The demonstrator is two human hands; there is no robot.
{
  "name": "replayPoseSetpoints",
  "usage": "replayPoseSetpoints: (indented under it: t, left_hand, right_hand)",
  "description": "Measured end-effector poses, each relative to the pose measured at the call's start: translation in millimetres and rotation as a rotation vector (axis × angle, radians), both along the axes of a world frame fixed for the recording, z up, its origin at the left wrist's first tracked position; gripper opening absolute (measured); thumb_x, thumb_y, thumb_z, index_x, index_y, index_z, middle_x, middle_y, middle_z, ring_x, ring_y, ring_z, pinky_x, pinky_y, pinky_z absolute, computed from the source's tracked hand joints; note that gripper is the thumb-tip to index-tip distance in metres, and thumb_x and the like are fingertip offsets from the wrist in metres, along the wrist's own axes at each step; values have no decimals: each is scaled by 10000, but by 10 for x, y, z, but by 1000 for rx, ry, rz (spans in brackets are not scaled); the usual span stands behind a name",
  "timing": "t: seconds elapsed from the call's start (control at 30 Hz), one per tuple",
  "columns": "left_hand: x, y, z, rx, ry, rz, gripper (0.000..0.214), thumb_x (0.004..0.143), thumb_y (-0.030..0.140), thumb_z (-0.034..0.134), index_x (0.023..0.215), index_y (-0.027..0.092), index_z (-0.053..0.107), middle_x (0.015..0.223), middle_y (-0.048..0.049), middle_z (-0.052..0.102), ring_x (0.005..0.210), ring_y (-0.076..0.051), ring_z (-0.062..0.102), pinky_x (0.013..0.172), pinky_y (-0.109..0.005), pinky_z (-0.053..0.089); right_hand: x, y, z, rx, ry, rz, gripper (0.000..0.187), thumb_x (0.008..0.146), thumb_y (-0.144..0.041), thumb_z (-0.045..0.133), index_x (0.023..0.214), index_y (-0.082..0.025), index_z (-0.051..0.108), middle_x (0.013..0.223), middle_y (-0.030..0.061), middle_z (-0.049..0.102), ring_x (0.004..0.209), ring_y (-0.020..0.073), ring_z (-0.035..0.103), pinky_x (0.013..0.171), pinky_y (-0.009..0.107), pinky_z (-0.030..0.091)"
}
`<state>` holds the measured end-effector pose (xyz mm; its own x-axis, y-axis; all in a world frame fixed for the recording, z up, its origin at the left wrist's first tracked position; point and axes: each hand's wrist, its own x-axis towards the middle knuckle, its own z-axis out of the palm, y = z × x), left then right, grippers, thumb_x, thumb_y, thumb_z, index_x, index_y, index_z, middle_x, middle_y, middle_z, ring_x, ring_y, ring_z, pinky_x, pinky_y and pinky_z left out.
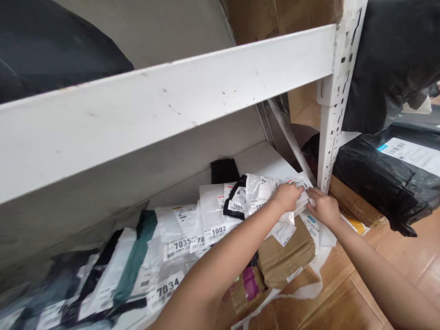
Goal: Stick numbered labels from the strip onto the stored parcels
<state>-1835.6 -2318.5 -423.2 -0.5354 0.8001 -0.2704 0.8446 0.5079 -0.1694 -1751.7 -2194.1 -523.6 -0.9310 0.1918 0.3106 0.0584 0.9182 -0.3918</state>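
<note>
At the right end of the lower shelf, my left hand (288,196) is closed on a white plastic mailer bag (298,182) with a printed label. My right hand (323,207) is beside it, its fingers closed on the right edge of the same bag. Just left of my hands lie another white mailer bag (259,189) and a small black bag (239,199) labelled 1006. A white bag (218,211) labelled 1002 lies further left. Below my hands is a brown cardboard box (287,254). My fingers hide part of the held bag.
A white shelf beam (172,98) crosses above my arms and meets an upright post (332,114). Several more mailers, including a green bag (137,259), fill the shelf leftward. Large black wrapped parcels (385,178) stand right of the post, beside the wooden floor (385,270).
</note>
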Motion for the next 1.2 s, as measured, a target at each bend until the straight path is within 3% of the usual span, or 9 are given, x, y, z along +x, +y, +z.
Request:
replayPoseSetpoints:
  t: [0.07,0.13,0.3,0.4,0.6,0.87,0.97,1.1,1.2]
  left_hand:
    - [38,-16,-63,23,61,-97,270,820,95,549,1068,115,655,978,-155,689,920,-276,665,730,-357,535]
    - [84,-78,-124,85,135,-205,258,872,59,463,1014,83,676,945,-169,693,947,-277,648,714,-356,533]
    - [154,-369,-228,241,272,-395,304,951,114,409,1145,118,644,1033,-114,699,1038,-243,608,830,-352,530]
    - [153,-467,-269,263,256,-316,327,944,123,439,1217,160,616,1146,-103,673,1164,-245,561,775,-304,545]
    - [113,-426,-248,342,62,-79,350,915,101,462,1172,235,658,1222,-51,637,1302,-214,472,974,-316,501]
    - [146,-383,-125,235,-146,85,362,895,122,459,1172,220,671,1250,-69,641,1171,-222,576,982,-327,464]
    - [167,-402,-21,143,-138,79,392,899,127,451,1224,232,644,1291,-65,637,1163,-215,596,1009,-342,450]
    - [111,-566,153,34,-67,15,532,867,458,589,1356,253,555,1450,-101,524,1389,-313,398,1180,-536,208]
    - [69,-695,205,-19,-49,119,759,800,625,602,1445,253,453,1547,-108,383,1464,-351,243,1180,-613,122]
  right_hand:
    - [3,26,-34,-48,64,4,435,793,-227,590,1224,-237,650,1334,52,635,1092,239,668,808,311,579]
    - [16,32,-73,-95,122,8,446,799,-239,586,1241,-212,634,1327,65,639,1133,245,653,837,326,580]
    - [54,-22,-180,-147,231,29,349,891,-254,500,1198,-212,661,1236,66,696,1080,223,687,854,321,579]
    - [58,-76,-229,-106,260,7,342,901,-237,492,1189,-222,676,1200,60,714,1015,220,715,809,315,591]
    - [29,-169,-279,-25,317,-26,327,919,-222,492,1175,-212,696,1208,60,707,968,205,730,773,281,588]
    - [5,-190,-313,53,340,-1,319,924,-222,510,1179,-214,701,1204,70,711,850,195,743,677,264,575]
    - [9,-182,-317,88,325,16,323,929,-221,508,1192,-214,694,1227,74,700,775,186,738,623,261,559]
    - [17,-161,-332,113,320,41,344,935,-201,501,1235,-220,669,1259,83,682,784,182,730,637,258,552]
    - [17,-149,-343,133,323,56,348,932,-191,509,1242,-224,664,1261,86,681,770,178,725,646,257,548]
